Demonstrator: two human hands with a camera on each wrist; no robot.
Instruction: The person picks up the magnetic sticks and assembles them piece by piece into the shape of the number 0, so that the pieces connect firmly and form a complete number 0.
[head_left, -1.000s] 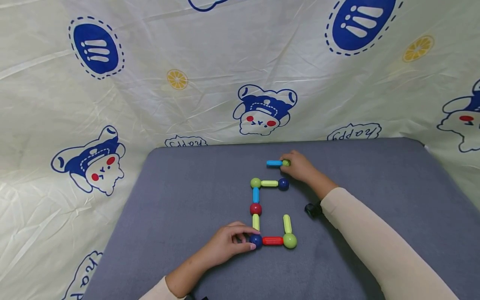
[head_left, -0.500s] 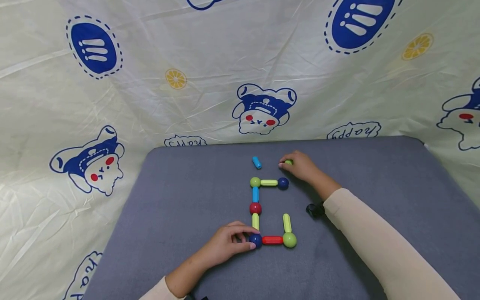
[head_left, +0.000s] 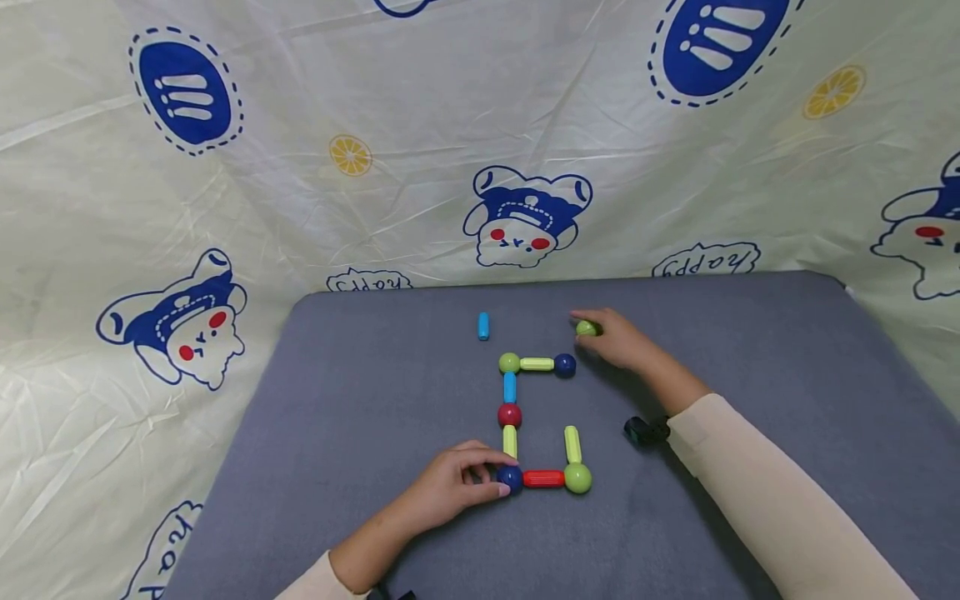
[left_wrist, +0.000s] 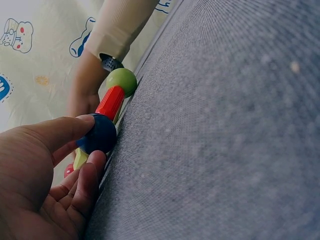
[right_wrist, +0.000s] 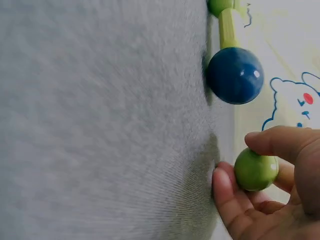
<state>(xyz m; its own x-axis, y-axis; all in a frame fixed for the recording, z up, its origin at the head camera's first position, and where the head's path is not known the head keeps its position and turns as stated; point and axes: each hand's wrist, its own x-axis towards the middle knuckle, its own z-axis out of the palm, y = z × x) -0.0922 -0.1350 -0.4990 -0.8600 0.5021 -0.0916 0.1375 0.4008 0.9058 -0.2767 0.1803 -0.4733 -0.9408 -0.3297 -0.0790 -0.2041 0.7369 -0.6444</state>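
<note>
My left hand (head_left: 453,483) pinches a dark blue ball (left_wrist: 102,134) at the near left corner of a chain of balls and rods. From this ball a red rod (head_left: 543,478) leads right to a green ball (head_left: 578,478) with a yellow-green rod (head_left: 572,444) pointing away. Another yellow-green rod, a red ball (head_left: 509,415) and a blue rod (head_left: 510,387) run up to a second green ball (head_left: 509,362). There a yellow-green rod (head_left: 537,364) joins a dark blue ball (right_wrist: 235,75). Beyond that end, my right hand (head_left: 617,340) holds a loose green ball (right_wrist: 256,169) between thumb and fingers.
A loose blue rod (head_left: 483,326) lies near the far edge of the grey cloth-covered table (head_left: 360,400), left of my right hand. Behind the table hangs a pale printed sheet (head_left: 420,100).
The blue rod has come off the green ball in my right hand and moved left onto the table. My right hand has drawn slightly right with the ball. The left hand stays put.
</note>
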